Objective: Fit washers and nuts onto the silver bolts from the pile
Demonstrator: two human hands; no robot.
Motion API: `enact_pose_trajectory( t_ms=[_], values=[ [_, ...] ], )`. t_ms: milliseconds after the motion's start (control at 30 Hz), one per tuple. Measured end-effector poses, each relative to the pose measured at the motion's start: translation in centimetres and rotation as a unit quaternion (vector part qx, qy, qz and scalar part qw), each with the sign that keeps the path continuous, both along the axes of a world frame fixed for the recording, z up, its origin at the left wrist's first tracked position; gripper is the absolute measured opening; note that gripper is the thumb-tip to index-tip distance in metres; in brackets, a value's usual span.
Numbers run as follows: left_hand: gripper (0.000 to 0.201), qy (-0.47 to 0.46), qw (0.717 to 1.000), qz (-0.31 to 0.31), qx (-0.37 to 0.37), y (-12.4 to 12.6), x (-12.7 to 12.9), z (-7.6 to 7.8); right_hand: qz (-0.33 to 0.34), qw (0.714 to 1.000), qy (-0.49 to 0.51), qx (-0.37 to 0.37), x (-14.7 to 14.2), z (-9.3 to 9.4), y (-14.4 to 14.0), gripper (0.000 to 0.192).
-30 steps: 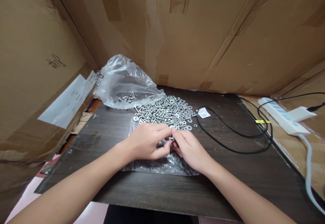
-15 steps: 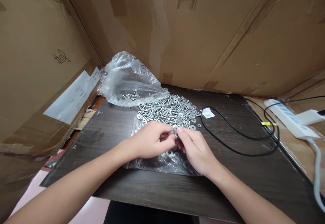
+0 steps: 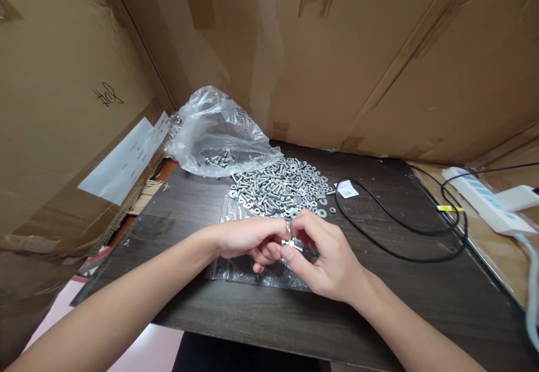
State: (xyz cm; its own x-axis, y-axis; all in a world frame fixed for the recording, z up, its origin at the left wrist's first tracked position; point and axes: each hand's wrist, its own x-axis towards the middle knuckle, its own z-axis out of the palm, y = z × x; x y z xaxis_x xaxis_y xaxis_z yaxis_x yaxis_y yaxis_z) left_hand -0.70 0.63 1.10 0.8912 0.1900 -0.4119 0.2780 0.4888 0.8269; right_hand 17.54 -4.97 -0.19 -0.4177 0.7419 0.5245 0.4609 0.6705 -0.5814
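My left hand point(image 3: 248, 240) and my right hand point(image 3: 326, 259) meet above a flat clear plastic bag point(image 3: 236, 270) on a dark wooden table point(image 3: 404, 287). Between their fingertips they pinch a small silver bolt point(image 3: 291, 243) with a part on it. Just beyond the hands lies a pile of silver bolts and washers point(image 3: 278, 189). A crumpled clear bag point(image 3: 217, 133) holding more bolts sits behind the pile at the left.
Cardboard walls enclose the table on the left and at the back. A black cable point(image 3: 396, 223) loops across the right half of the table beside a small white tag point(image 3: 347, 190). A white power strip point(image 3: 484, 200) lies at the far right.
Both hands have drawn a little nearer to me and lifted off the flat bag, still pinching the small bolt. The right hand's fingers have curled more around it.
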Motion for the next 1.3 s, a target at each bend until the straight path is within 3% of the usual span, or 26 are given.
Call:
enact_pose_trajectory(
  t_ms=[167, 400, 500, 567, 633, 700, 867, 933, 1067, 1200, 1300],
  values=[
    [0.035, -0.014, 0.997, -0.047, -0.053, 0.0, -0.2, 0.1, 0.021, 0.999, -0.015, 0.035, 0.2, 0.1, 0.0, 0.015],
    [0.031, -0.026, 0.998, -0.018, -0.049, 0.0, -0.2, 0.4, 0.003, 0.997, -0.044, 0.066, 0.2, 0.1, 0.2, 0.013],
    [0.03, -0.032, 0.999, 0.02, 0.004, -0.3, 0.0, 0.5, -0.02, 0.995, -0.06, 0.08, 0.3, -0.1, 0.3, 0.019],
    [0.029, -0.023, 0.991, 0.061, 0.118, -0.7, 0.2, 0.6, -0.039, 0.993, -0.071, 0.085, 0.4, -0.2, 0.4, 0.024],
    [0.029, 0.002, 0.954, 0.094, 0.285, -1.1, 0.4, 0.8, -0.055, 0.994, -0.07, 0.064, 0.4, -0.2, 0.4, 0.028],
    [0.03, 0.027, 0.891, 0.118, 0.437, -1.5, 0.6, 0.9, -0.066, 0.997, -0.045, 0.014, 0.4, -0.2, 0.4, 0.031],
    [0.025, 0.051, 0.766, 0.149, 0.624, -1.7, 0.7, 0.0, -0.076, 0.975, 0.071, -0.198, -0.2, -0.3, 0.5, 0.038],
    [0.02, 0.076, 0.719, 0.147, 0.675, -1.6, 0.7, -0.4, -0.065, 0.94, 0.128, -0.308, -0.4, -0.6, 0.7, 0.041],
    [0.016, 0.12, 0.633, 0.127, 0.754, -1.5, 0.6, -0.9, -0.029, 0.838, 0.212, -0.503, -0.4, -1.0, 1.3, 0.047],
    [0.016, 0.125, 0.575, 0.116, 0.8, -1.7, 0.7, -0.9, -0.015, 0.758, 0.242, -0.605, -0.3, -1.0, 1.6, 0.048],
    [0.015, 0.118, 0.553, 0.112, 0.817, -1.8, 0.8, -0.9, -0.009, 0.72, 0.247, -0.648, -0.3, -1.0, 1.5, 0.046]
  ],
)
